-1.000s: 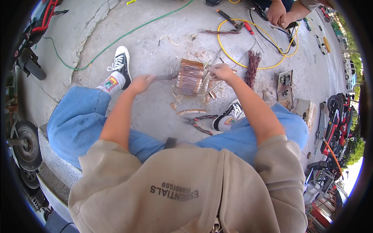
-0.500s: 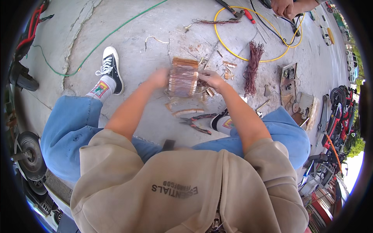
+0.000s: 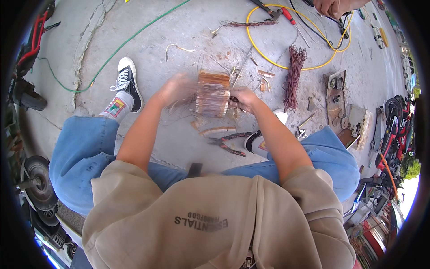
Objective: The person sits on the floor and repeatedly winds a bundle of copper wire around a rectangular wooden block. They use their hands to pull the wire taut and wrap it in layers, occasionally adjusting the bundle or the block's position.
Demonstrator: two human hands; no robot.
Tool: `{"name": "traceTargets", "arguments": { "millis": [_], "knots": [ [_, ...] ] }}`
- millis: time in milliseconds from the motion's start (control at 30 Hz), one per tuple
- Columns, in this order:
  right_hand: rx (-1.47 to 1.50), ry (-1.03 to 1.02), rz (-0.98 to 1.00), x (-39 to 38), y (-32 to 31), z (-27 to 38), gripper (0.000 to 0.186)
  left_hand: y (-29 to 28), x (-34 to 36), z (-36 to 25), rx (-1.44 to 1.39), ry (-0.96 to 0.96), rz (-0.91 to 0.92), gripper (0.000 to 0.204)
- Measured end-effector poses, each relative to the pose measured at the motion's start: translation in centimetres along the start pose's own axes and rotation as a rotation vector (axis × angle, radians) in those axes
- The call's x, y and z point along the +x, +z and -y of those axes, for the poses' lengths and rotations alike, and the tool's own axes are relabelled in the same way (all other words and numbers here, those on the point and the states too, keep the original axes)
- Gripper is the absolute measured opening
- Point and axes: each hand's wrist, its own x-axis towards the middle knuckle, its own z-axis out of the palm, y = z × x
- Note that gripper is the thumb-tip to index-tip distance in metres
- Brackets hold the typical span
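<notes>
On the ground between my feet sits a copper-wire-wound block (image 3: 213,92), its sides banded in brown and reddish tones. My right hand (image 3: 244,99) is at the block's right side, fingers closed round a dark clump of copper wires that sticks out there. To the left of the block, my left hand (image 3: 177,91) is smeared by motion, so its fingers cannot be made out. Thin blurred strands run between this hand and the block's left side. Red-and-black pliers (image 3: 229,142) lie spread near my right shoe.
A bundle of reddish wire (image 3: 294,78) lies to the right, with torn paper scraps (image 3: 265,80) nearby. Beyond are a yellow cable (image 3: 251,44), a red-handled screwdriver (image 3: 289,16) and a hammer (image 3: 268,12). Another person's hand (image 3: 331,6) is at the upper right. Metal parts (image 3: 336,98) stand right.
My left hand has moved left, away from the block, with strands stretching after it. My right hand stays at the block's right side, slightly lower.
</notes>
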Motion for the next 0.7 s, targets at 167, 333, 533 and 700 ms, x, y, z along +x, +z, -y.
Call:
{"name": "traceTargets", "arguments": {
  "millis": [167,333,533,700],
  "knots": [
    [0.024,-0.015,-0.024,0.5,0.5,-0.2,0.013,4.3,-1.4,-2.0,0.125,0.478,-0.201,0.078],
    [0.017,-0.036,-0.051,0.8,0.8,-0.3,0.014,6.3,0.2,-1.4,0.514,0.65,-0.354,0.06],
    [-0.03,-0.04,-0.025,0.9,0.6,-0.3,0.019,-1.7,0.4,4.2,1.398,0.482,-0.568,0.038],
    [-0.041,-0.028,-0.008,0.9,0.5,-0.2,0.017,3.9,-2.0,2.7,1.663,0.212,-0.482,0.035]
  ]
}}
